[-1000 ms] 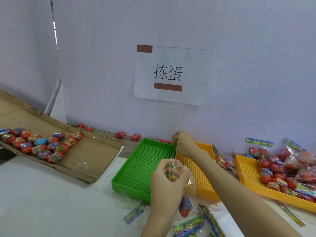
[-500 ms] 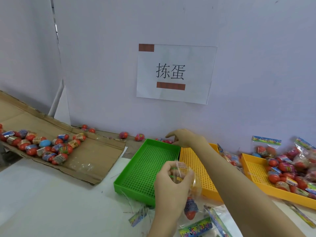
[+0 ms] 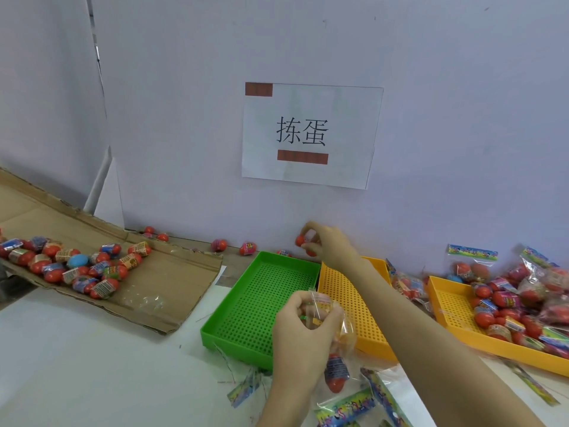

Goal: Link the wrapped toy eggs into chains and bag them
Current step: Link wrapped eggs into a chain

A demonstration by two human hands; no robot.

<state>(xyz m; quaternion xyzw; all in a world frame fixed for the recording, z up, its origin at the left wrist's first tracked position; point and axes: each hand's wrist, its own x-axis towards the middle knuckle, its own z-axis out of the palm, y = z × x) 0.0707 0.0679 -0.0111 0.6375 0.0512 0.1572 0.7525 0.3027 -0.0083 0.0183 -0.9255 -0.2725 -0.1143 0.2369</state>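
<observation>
The green tray [image 3: 261, 306] and the yellow tray [image 3: 348, 303] touch side by side near the wall [image 3: 184, 118], with bare table [image 3: 77, 365] at the left. The right hand [image 3: 329, 245] pinches a red egg [image 3: 303, 241] above the trays' far edge by the wall. The left hand [image 3: 303, 329] grips a clear bag [image 3: 338, 343] over the green tray's near corner, an egg hanging inside.

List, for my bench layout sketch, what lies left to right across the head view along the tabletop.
Flattened brown cardboard sheet carrying loose wrapped toy eggs → empty green perforated plastic tray → empty yellow perforated plastic tray → second yellow perforated plastic tray heaped with bagged eggs.
</observation>
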